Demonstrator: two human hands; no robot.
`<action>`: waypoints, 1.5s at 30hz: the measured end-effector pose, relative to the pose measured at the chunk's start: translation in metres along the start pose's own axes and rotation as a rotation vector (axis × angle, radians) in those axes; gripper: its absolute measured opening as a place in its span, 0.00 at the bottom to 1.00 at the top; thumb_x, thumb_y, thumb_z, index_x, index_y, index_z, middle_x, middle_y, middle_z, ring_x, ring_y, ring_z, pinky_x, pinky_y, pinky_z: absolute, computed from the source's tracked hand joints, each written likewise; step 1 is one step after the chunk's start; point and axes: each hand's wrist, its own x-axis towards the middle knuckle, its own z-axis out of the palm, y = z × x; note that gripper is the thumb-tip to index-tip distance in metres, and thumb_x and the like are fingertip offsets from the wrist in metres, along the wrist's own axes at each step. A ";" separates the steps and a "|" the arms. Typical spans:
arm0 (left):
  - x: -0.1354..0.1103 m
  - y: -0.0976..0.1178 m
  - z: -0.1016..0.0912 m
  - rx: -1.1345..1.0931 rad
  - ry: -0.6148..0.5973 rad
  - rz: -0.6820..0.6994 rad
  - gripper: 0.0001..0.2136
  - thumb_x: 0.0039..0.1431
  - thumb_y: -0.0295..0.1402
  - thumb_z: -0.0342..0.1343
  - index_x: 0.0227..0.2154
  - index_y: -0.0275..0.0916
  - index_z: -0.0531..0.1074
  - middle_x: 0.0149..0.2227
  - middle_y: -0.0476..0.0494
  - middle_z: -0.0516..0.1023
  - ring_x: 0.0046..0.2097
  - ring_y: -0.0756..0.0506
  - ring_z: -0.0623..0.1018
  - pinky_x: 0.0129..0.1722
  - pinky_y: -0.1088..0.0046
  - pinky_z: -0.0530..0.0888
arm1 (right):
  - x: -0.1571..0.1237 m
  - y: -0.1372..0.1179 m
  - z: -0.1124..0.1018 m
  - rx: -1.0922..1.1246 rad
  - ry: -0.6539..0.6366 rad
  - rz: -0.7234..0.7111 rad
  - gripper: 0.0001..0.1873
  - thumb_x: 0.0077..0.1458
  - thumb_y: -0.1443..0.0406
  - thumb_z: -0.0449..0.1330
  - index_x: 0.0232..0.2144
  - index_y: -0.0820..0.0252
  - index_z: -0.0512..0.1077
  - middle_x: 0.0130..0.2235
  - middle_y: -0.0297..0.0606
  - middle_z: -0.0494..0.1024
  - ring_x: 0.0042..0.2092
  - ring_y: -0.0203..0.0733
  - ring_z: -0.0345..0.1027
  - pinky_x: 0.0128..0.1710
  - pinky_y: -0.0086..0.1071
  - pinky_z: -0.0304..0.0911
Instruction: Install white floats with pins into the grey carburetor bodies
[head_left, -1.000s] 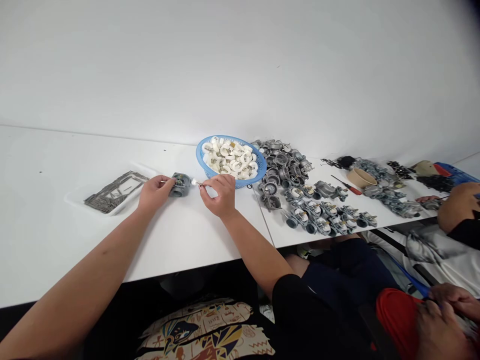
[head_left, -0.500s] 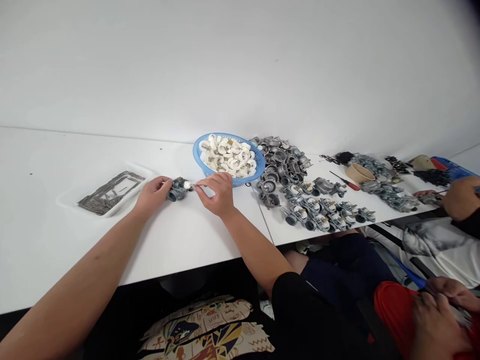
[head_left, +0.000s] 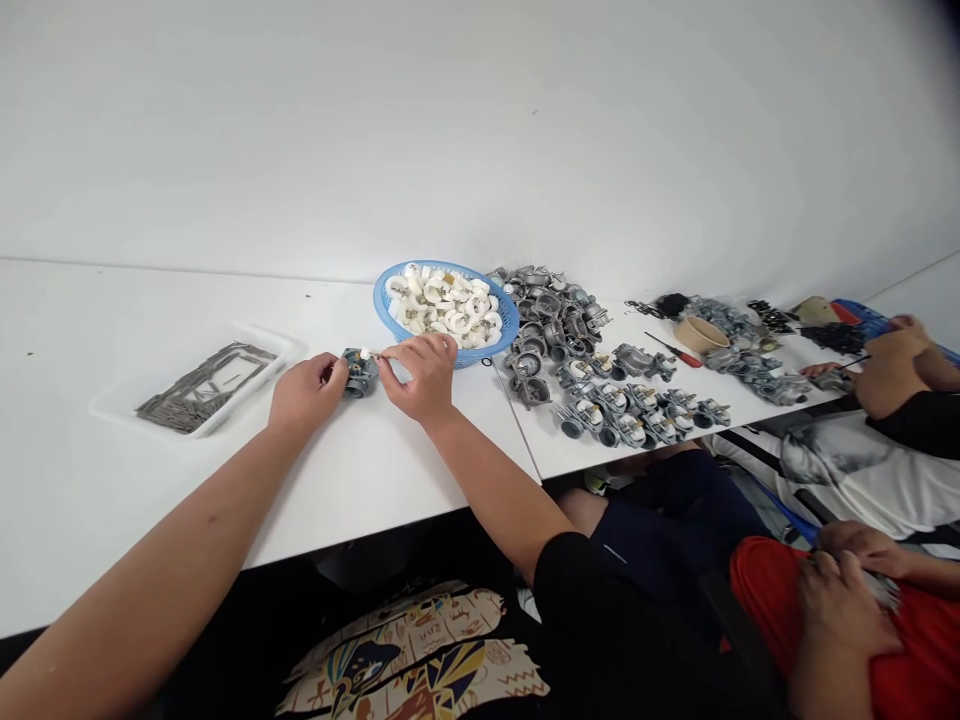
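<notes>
My left hand (head_left: 307, 392) is closed around the left side of a grey metal carburetor body (head_left: 360, 378), which it holds on the white table. At the body's upper right, my right hand (head_left: 421, 378) pinches a small white carburetor float (head_left: 368, 354) between thumb and fingertips. Most of the float is hidden by the fingers, and I cannot tell whether it is seated. Just behind my right hand stands a blue plastic basket (head_left: 381, 308) heaped with white floats (head_left: 450, 303).
A white tray (head_left: 281, 356) of thin grey pins (head_left: 180, 395) lies to the left. Right of the basket are piled metal bowls (head_left: 551, 305), rows of carburetors with floats (head_left: 641, 412), a red screwdriver (head_left: 686, 357) and a tan bowl (head_left: 700, 335). Co-workers' hands (head_left: 847, 590) are at the right.
My right hand has brought the float slightly left and down, closer over the carburetor body. My left hand still holds the body. The whole view has shifted slightly.
</notes>
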 end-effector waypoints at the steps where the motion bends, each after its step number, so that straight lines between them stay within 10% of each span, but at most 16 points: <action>1: 0.000 0.001 0.000 0.006 -0.001 -0.002 0.17 0.64 0.45 0.45 0.23 0.41 0.65 0.22 0.48 0.68 0.27 0.45 0.67 0.28 0.70 0.58 | -0.001 -0.001 0.002 -0.013 0.024 0.009 0.09 0.63 0.59 0.59 0.31 0.51 0.76 0.34 0.35 0.77 0.45 0.45 0.68 0.58 0.47 0.47; 6: 0.001 -0.004 -0.003 -0.017 0.034 0.008 0.22 0.62 0.55 0.46 0.26 0.41 0.65 0.26 0.45 0.71 0.30 0.43 0.70 0.29 0.68 0.60 | -0.003 0.001 0.015 -0.075 0.092 0.020 0.07 0.63 0.59 0.60 0.32 0.49 0.77 0.36 0.34 0.78 0.50 0.48 0.67 0.61 0.52 0.40; 11: 0.003 -0.012 -0.004 -0.178 0.190 0.150 0.39 0.49 0.56 0.62 0.58 0.37 0.60 0.56 0.34 0.70 0.55 0.34 0.71 0.49 0.62 0.69 | -0.001 0.006 0.025 -0.113 0.007 -0.046 0.08 0.64 0.59 0.60 0.34 0.50 0.77 0.37 0.34 0.79 0.50 0.47 0.68 0.62 0.51 0.39; 16: 0.004 -0.014 0.000 -0.182 -0.076 0.315 0.38 0.55 0.55 0.57 0.64 0.42 0.58 0.62 0.37 0.68 0.64 0.33 0.63 0.62 0.56 0.63 | -0.001 0.006 0.025 -0.127 -0.125 -0.090 0.06 0.66 0.60 0.59 0.38 0.49 0.77 0.37 0.32 0.81 0.52 0.45 0.70 0.64 0.50 0.36; 45: 0.006 -0.014 0.003 -0.761 -0.327 -0.017 0.30 0.50 0.47 0.68 0.55 0.48 0.67 0.51 0.44 0.73 0.42 0.47 0.75 0.46 0.65 0.74 | 0.001 -0.010 -0.016 0.120 -0.369 -0.037 0.05 0.61 0.65 0.56 0.40 0.55 0.70 0.48 0.35 0.77 0.54 0.41 0.66 0.69 0.42 0.33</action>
